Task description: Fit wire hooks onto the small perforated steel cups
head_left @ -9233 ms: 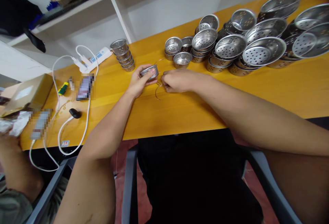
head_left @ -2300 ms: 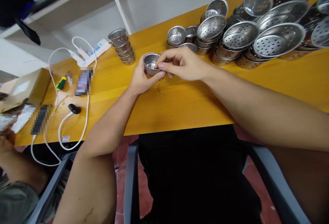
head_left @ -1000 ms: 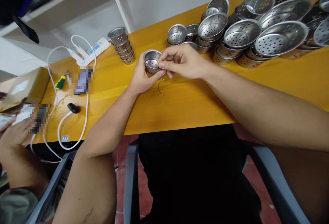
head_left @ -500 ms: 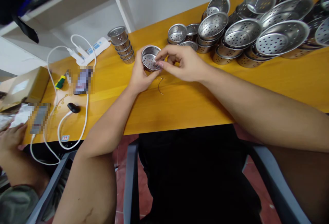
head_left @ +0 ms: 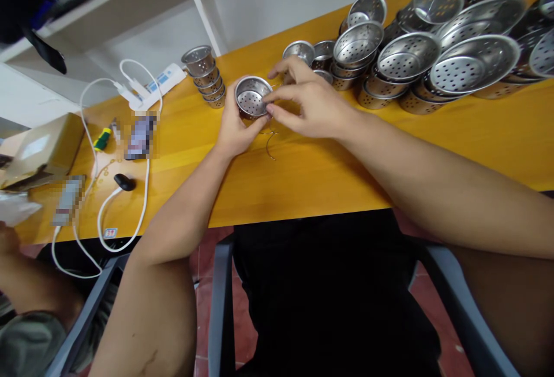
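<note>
My left hand [head_left: 234, 130] is wrapped round the side of a small perforated metal cup [head_left: 249, 100], whose mouth faces up towards me. At the cup's right rim, the thumb and index finger of my right hand [head_left: 311, 100] pinch the edge, while the other fingers are lifted. Whether something small sits between those fingertips I cannot make out. A thin curved wire [head_left: 269, 149] shows just below the cup, partly hidden by my hands.
A stack of perforated cups [head_left: 210, 77] stands left of my hands. Several larger perforated metal bowls [head_left: 467, 68] crowd the right back. A power strip [head_left: 158, 85], cables, a phone [head_left: 141, 136], a screwdriver [head_left: 103, 139] and a cardboard box [head_left: 45, 149] lie left. Another person's arm [head_left: 26, 276] shows at far left.
My right fingers have drawn back from inside the cup to its rim, and the other fingers have lifted. At far left, the other person's hand has moved away from the grey device.
</note>
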### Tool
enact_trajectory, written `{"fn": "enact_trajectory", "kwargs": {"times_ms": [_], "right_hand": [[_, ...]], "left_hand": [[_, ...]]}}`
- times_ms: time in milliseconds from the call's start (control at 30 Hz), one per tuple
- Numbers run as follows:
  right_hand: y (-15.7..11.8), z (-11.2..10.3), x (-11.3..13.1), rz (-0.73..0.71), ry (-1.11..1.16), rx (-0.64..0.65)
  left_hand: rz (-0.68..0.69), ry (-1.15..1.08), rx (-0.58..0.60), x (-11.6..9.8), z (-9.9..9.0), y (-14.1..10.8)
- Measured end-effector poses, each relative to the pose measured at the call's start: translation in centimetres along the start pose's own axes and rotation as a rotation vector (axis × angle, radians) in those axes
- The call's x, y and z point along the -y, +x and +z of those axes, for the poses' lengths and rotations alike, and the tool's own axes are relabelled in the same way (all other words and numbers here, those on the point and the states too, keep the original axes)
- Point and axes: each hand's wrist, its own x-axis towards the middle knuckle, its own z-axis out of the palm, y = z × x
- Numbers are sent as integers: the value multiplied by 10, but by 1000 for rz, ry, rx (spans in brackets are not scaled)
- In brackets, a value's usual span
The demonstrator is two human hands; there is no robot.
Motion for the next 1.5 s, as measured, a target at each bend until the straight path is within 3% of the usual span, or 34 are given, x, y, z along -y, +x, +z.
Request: {"fn": "enact_trajectory", "kwargs": {"times_ms": [200,433,633,867,1100,1200,1400,1500], "right_hand": [[-3,13,-11,-35,4,11],[-2,18,-11,-62,-90,-24],[0,15,-7,129,-283,148],[8,11,-19,249,-468,213],[10,14,-35,392,-528,109],[13,9,-28,444,-545,75],[24,3,8,579,-620,211],[25,3,13,589,-639,224]], "left_hand": [[48,-7,10,-10,3,2],[-29,-19,59,-5,3,-1],[-189,-18,138,-6,-2,-11],[-376,-81,161,-13,-5,-12],[-395,-21,201,-30,-9,-5],[-372,42,240,-39,-10,-3],[-421,147,248,-57,-13,5],[-433,162,267,-62,-15,7]]}}
